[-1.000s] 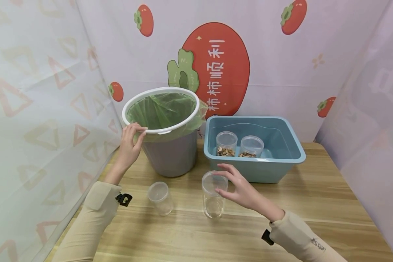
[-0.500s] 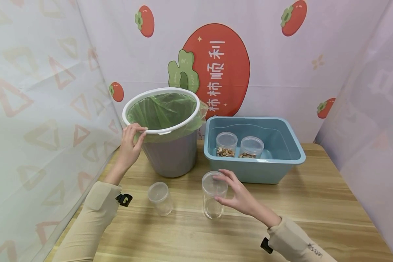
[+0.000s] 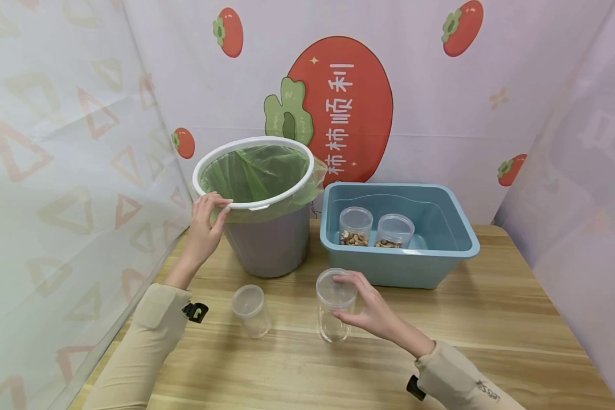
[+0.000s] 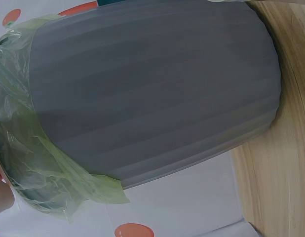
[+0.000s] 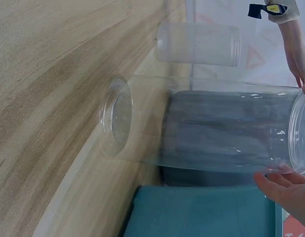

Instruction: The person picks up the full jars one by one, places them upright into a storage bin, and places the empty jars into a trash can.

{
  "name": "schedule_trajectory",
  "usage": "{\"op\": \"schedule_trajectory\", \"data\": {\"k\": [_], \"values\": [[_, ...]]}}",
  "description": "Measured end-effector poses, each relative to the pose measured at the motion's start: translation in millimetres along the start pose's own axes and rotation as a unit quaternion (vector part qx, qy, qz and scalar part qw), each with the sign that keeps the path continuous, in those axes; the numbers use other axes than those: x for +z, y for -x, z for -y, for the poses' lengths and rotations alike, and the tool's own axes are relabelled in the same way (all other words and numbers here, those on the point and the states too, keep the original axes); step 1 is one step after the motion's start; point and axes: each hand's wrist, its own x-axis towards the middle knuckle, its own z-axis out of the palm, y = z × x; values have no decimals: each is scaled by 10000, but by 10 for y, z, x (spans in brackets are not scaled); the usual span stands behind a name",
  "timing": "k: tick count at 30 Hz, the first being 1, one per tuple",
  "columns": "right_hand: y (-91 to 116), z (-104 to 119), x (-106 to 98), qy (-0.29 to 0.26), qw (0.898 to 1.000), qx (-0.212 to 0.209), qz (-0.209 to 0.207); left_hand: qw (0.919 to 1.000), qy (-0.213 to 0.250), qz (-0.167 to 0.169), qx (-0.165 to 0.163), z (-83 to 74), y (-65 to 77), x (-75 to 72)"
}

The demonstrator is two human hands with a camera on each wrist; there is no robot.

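At the white rim of a grey trash can, my left hand pinches the edge between thumb and fingers. A translucent green bin liner lines the can and hangs over its rim. My right hand has its thumb and fingers curled round the lid end of a tall clear jar, which stands upright on the table. In the right wrist view the clear jar shows no contents, with fingers at its lid. A smaller frosted jar with a lid stands to its left.
A blue plastic bin sits behind the right hand. Inside it are two lidded jars, a left jar and a right jar, both with nuts. Printed curtains close off the back and sides of the wooden table.
My right hand has moved slightly down and left, its fingers closing in round the tall jar's lid. The left hand stays on the trash can rim.
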Motion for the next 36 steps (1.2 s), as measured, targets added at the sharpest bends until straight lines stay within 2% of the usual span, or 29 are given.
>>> {"op": "schedule_trajectory", "data": {"k": [9,21,36], "values": [[-58,6,-11,9,9991,-330,-283,10000,46,-24,1,18,-4,6],[-201,69,-148,149,9986,-353,-352,10000,0,32,-61,11,-6,-2],[-464,196,-341,15,9983,-378,-433,10000,-4,-9,-15,6,-7,-2]]}}
